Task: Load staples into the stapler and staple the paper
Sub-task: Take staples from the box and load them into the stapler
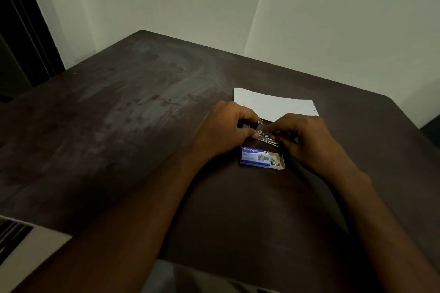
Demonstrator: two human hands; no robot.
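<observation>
My left hand [226, 128] grips a small metal stapler [266, 137], which lies opened between both hands on the dark table [142, 107]. My right hand [307, 138] pinches at the stapler's open channel with thumb and fingers; whether a strip of staples is in them is hidden. Just in front of the hands lies a blue staple box [260, 158] with its inner tray slid out to the right. A white sheet of paper [273, 103] lies flat behind the hands, partly covered by them.
The table meets pale walls at the back and right. A light-coloured object with dark slats [21, 240] sits at the lower left edge. The table's near edge runs below my forearms.
</observation>
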